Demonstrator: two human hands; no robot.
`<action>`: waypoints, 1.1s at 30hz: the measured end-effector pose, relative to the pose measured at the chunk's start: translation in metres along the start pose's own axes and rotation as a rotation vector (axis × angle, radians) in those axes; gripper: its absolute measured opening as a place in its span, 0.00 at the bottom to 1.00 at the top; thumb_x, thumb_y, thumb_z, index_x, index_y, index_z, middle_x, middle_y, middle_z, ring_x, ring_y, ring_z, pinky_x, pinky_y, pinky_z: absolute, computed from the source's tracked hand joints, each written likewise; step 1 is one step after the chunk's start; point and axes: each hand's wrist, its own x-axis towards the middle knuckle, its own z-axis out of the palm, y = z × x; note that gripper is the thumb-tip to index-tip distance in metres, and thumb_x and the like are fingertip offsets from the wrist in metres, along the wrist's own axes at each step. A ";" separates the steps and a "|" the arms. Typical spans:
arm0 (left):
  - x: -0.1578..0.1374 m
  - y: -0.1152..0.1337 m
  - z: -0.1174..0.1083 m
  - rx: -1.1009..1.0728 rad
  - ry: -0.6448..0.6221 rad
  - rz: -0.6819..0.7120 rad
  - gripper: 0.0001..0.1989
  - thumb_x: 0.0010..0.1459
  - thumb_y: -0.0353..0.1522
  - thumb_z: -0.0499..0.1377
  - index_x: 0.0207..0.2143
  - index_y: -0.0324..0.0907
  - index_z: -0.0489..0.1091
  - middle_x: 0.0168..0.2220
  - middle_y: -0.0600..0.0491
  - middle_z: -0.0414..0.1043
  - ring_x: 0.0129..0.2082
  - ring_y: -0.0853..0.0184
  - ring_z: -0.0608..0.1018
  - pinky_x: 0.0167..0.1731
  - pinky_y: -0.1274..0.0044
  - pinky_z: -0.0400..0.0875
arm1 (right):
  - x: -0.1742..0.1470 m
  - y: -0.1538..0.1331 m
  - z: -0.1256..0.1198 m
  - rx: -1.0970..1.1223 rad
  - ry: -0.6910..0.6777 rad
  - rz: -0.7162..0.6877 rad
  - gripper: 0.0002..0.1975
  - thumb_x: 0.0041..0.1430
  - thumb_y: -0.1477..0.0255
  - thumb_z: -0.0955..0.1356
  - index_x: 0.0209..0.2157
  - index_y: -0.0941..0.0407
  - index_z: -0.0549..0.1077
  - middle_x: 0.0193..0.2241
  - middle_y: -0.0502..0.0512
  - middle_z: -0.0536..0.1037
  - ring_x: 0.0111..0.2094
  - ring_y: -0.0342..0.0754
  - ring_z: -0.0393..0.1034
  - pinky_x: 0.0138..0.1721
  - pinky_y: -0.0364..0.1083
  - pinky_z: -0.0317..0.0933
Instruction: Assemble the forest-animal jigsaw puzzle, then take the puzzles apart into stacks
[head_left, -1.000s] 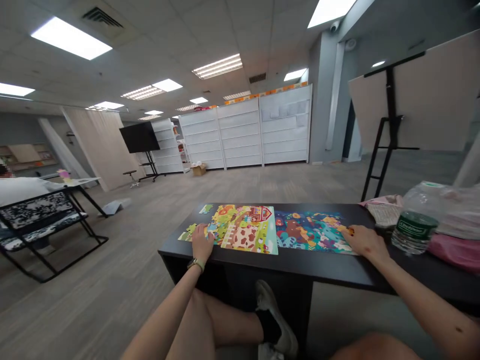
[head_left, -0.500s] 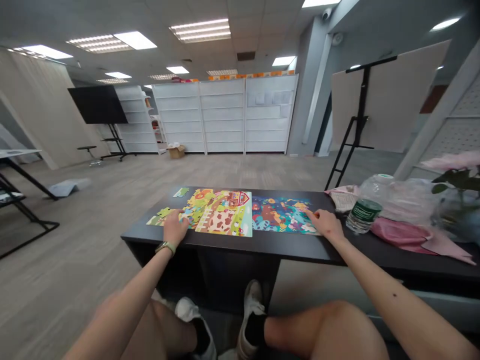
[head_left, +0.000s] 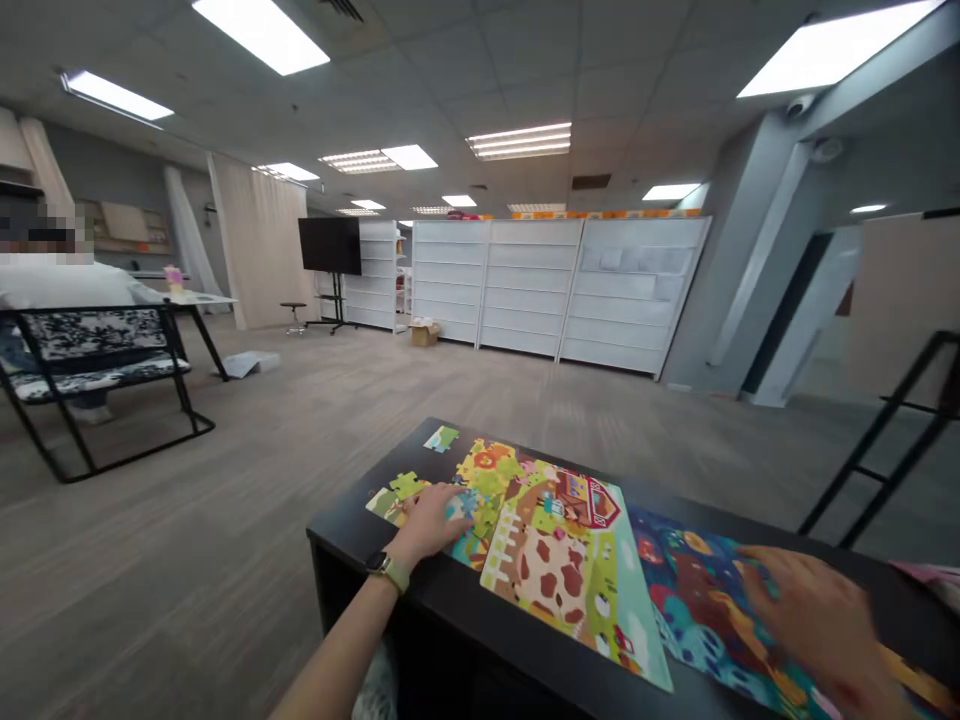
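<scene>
On the black table (head_left: pixel 352 545) lies a partly joined jigsaw puzzle (head_left: pixel 487 470) with a lion and green pieces. My left hand (head_left: pixel 431 522) rests on its near left part, fingers stretched out and apart. A farm picture sheet (head_left: pixel 555 575) with a brown-spotted cow and a red barn overlaps the puzzle's right side. Farther right is a dark blue animal picture (head_left: pixel 697 590). Over it is my right hand (head_left: pixel 825 615), somewhat blurred; thumb and fingers look apart, with the picture showing between them. Whether its fingertips touch the picture is unclear.
A loose puzzle piece group (head_left: pixel 441 438) lies near the table's far left corner. At the left, a person (head_left: pixel 67 280) sits on a black-framed chair (head_left: pixel 97 340). White shelves (head_left: pixel 525 285) and a screen (head_left: pixel 330 245) stand behind. A black easel-like stand (head_left: pixel 885 440) is at the right.
The view has turned left and come closer to the table, bringing the seated person into sight and taking the bottle out. My left hand stays by the puzzle, my right over the blue picture.
</scene>
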 end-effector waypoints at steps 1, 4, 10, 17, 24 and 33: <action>0.002 0.000 -0.001 -0.042 -0.001 0.017 0.25 0.51 0.38 0.66 0.53 0.48 0.73 0.51 0.48 0.74 0.53 0.51 0.72 0.55 0.64 0.62 | 0.011 -0.036 0.021 0.035 -0.136 -0.091 0.16 0.56 0.59 0.63 0.35 0.52 0.79 0.41 0.70 0.80 0.47 0.65 0.73 0.53 0.63 0.61; 0.004 0.003 -0.004 -0.144 0.025 0.050 0.24 0.52 0.33 0.63 0.53 0.45 0.71 0.50 0.49 0.73 0.49 0.58 0.74 0.50 0.72 0.66 | 0.032 -0.159 0.084 0.246 -0.395 -0.302 0.20 0.61 0.61 0.62 0.47 0.54 0.78 0.47 0.63 0.79 0.52 0.58 0.71 0.57 0.58 0.61; 0.003 0.003 -0.011 -0.586 0.117 -0.016 0.16 0.50 0.30 0.66 0.43 0.44 0.76 0.37 0.52 0.77 0.36 0.63 0.76 0.39 0.76 0.69 | 0.039 -0.293 0.147 0.521 -0.763 -0.347 0.37 0.47 0.67 0.73 0.61 0.56 0.67 0.58 0.63 0.73 0.58 0.62 0.66 0.60 0.59 0.58; 0.014 -0.011 0.000 -1.129 0.371 -0.311 0.21 0.45 0.43 0.71 0.36 0.44 0.68 0.26 0.58 0.71 0.23 0.71 0.73 0.25 0.81 0.68 | 0.036 -0.262 0.168 0.701 -0.442 -0.063 0.15 0.54 0.65 0.70 0.44 0.53 0.77 0.40 0.55 0.81 0.40 0.57 0.76 0.44 0.54 0.70; 0.000 0.015 0.021 -1.480 0.292 -0.455 0.21 0.53 0.43 0.67 0.41 0.45 0.62 0.36 0.50 0.75 0.32 0.63 0.80 0.33 0.69 0.77 | 0.029 -0.270 0.156 0.576 -0.149 -0.713 0.17 0.65 0.76 0.62 0.49 0.48 0.77 0.44 0.57 0.81 0.47 0.55 0.73 0.48 0.56 0.70; -0.002 0.022 0.025 -1.393 0.337 -0.479 0.31 0.53 0.40 0.67 0.57 0.49 0.61 0.43 0.48 0.73 0.33 0.65 0.80 0.29 0.76 0.76 | 0.013 -0.275 0.142 0.582 -0.118 -0.755 0.25 0.67 0.76 0.60 0.64 0.46 0.64 0.57 0.57 0.74 0.60 0.55 0.66 0.59 0.58 0.65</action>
